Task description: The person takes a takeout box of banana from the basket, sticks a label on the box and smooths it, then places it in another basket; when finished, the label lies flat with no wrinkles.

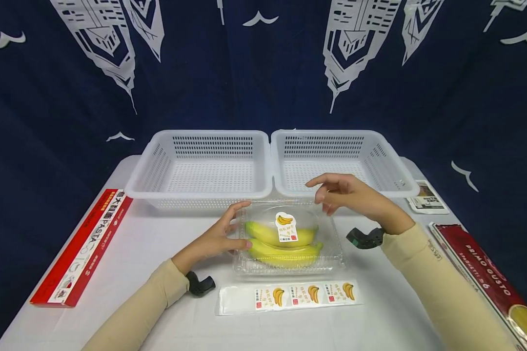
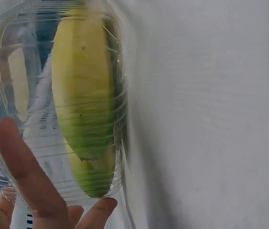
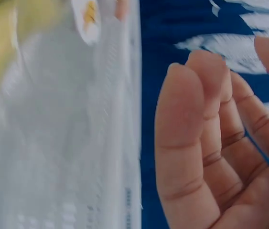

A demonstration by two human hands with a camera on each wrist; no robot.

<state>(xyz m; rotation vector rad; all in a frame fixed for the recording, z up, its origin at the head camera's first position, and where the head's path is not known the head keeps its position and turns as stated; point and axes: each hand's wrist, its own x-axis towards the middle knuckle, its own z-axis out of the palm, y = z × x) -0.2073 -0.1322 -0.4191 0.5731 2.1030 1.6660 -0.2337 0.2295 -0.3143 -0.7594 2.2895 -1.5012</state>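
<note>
A clear plastic clamshell box (image 1: 331, 248) with bananas (image 1: 285, 251) inside stands mid-table, its lid down. A white banana label (image 1: 286, 226) sits on the lid. At the box's left end rests my left hand (image 1: 215, 239), fingers spread, thumb towards the front and index finger towards the back corner; in the left wrist view its fingertips (image 2: 10, 133) touch the plastic. My right hand (image 1: 344, 195) hovers over the back right corner with loosely bent fingers and nothing in them. In the right wrist view the right hand (image 3: 206, 148) is apart from the box.
A strip of banana labels (image 1: 290, 296) lies in front of the box. Two white baskets (image 1: 197, 195) (image 1: 395, 190) stand behind it. A red pasta box (image 1: 81, 248) lies left, a spaghetti pack (image 1: 478, 273) right, and a small printed packet (image 1: 428, 199) at the back right.
</note>
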